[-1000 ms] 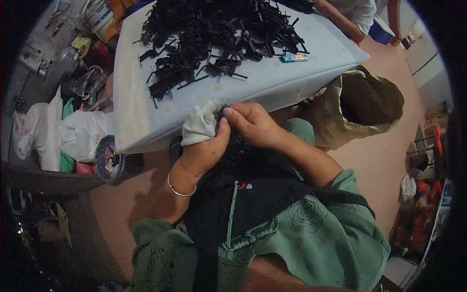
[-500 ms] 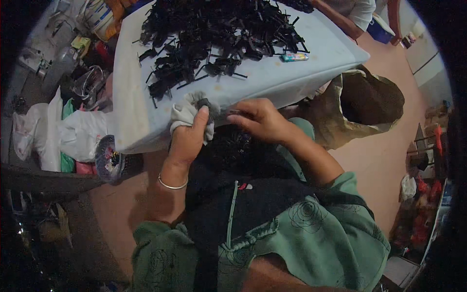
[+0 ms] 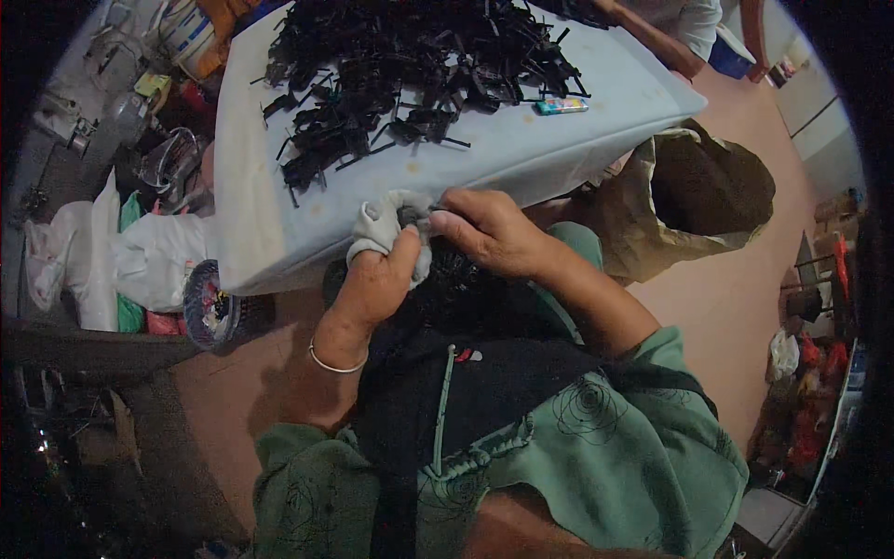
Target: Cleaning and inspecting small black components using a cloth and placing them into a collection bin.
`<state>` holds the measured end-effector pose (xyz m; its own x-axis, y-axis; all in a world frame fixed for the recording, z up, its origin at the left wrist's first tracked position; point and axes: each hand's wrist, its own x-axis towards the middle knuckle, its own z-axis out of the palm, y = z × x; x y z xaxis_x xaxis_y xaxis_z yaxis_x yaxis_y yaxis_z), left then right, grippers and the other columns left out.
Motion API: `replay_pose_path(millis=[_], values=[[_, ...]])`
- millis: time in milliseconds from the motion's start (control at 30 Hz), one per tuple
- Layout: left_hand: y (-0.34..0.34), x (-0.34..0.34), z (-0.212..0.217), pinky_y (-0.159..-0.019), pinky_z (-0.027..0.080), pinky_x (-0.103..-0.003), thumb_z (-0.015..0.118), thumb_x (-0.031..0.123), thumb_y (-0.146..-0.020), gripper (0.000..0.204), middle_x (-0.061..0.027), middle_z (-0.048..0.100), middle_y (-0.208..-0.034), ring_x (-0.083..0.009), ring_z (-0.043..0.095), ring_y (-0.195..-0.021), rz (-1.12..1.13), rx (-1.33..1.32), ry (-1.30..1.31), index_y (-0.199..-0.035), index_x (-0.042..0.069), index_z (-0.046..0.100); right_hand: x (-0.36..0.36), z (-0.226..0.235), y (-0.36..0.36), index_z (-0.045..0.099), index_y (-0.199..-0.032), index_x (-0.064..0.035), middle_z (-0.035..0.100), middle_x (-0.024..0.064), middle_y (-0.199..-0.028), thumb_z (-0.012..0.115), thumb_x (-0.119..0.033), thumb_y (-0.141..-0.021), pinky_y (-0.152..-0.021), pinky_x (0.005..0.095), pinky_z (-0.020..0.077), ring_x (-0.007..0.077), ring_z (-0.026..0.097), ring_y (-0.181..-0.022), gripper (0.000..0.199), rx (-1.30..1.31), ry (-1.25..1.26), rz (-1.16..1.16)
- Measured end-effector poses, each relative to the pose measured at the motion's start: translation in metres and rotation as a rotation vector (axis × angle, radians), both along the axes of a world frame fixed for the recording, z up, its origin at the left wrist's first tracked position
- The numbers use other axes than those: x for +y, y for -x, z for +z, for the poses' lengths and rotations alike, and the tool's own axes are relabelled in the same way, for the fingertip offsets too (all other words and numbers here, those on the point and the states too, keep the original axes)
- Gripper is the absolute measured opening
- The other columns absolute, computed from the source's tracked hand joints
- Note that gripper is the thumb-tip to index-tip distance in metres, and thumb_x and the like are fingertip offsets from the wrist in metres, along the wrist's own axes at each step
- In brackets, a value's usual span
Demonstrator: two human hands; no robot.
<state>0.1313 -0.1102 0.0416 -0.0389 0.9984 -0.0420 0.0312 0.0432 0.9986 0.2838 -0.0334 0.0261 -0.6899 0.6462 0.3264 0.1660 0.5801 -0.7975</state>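
My left hand (image 3: 374, 287), with a bangle at its wrist, is closed around a crumpled pale cloth (image 3: 371, 233). A small dark grey piece (image 3: 410, 216) shows between the thumb and the cloth; its kind is unclear. Right beside it, my right hand (image 3: 494, 228) is closed in a pinch at the cloth's right edge. What its fingertips hold is hidden. Both hands are just off the near edge of the white-covered table (image 3: 447, 172). Below them, dark spiky pieces (image 3: 452, 278) lie on my lap, hard to make out.
A heap of black plastic-looking parts (image 3: 400, 70) with thin stems covers the table's far side. Near it lies a small teal packet (image 3: 562, 106). Another person's arm (image 3: 652, 42) rests at the far right. An open brown sack (image 3: 643, 224) stands right; a basket (image 3: 200, 307) and white bags (image 3: 163, 256) sit left.
My left hand, with the cloth and dark piece, has shifted right toward my right hand. The right hand has barely moved, and the two now meet at the cloth's edge.
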Motion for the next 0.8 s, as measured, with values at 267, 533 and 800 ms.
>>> replay_pose_path(millis=[267, 533, 800], values=[[-0.006, 0.004, -0.02, -0.074, 0.042, -0.034, 0.043, 0.005, -0.077, 0.024, -0.0192, 0.052, -0.09, -0.032, 0.053, -0.082, 0.116, 0.521, -0.354, -0.1, 0.0, 0.047, -0.008, -0.011, 0.014, 0.051, -0.075, 0.001, 0.048, 0.0131, -0.061, 0.045, -0.02, -0.089, -0.054, 0.0333, 0.0389, 0.0184, 0.041, -0.055, 0.026, 0.077, 0.17, 0.086], [0.005, 0.006, -0.019, -0.072, 0.043, -0.037, 0.048, 0.01, -0.079, 0.025, -0.0188, 0.053, -0.089, -0.0342, 0.052, -0.081, 0.016, 0.705, -0.334, -0.103, 0.002, 0.048, 0.012, -0.022, 0.007, 0.052, -0.076, 0.0, 0.048, 0.0098, -0.061, 0.046, -0.021, -0.089, -0.055, 0.0299, 0.039, 0.012, 0.043, -0.057, 0.025, 0.047, 0.235, 0.15], [0.009, 0.016, -0.025, -0.071, 0.043, -0.038, 0.054, 0.016, -0.079, 0.024, -0.0149, 0.056, -0.084, -0.0329, 0.053, -0.078, 0.141, 0.908, -0.479, -0.1, 0.004, 0.055, 0.064, -0.027, 0.002, 0.051, -0.082, -0.0051, 0.056, 0.0146, -0.072, 0.055, -0.014, -0.073, -0.057, 0.0417, 0.0452, 0.0332, 0.057, -0.067, 0.013, -0.409, -0.52, -0.455]])
